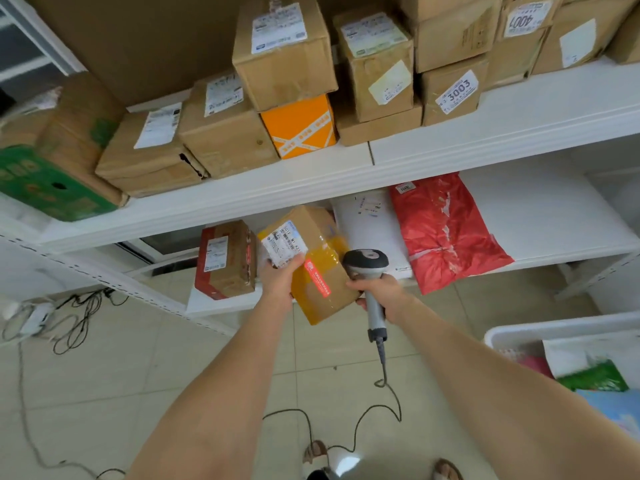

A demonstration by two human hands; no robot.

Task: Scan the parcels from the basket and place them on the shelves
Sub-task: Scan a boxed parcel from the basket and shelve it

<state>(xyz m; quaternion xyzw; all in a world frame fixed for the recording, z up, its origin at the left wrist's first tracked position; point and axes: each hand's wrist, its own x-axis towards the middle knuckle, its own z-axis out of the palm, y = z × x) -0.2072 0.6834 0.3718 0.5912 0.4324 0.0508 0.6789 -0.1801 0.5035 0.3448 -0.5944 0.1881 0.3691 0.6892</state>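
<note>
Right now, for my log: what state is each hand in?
Left hand: gripping the taped parcel.
Right hand: gripping the scanner by its handle.

The parcel (322, 271) is brown cardboard, matt where bare, wrapped in glossy yellowish tape, with a paper label. The scanner (367, 263) is smooth grey and black plastic. The red bag (446, 230) is shiny, crinkled plastic film. The shelves (450, 147) look smooth and white, and the floor (138, 375) is glossy tile.
</note>
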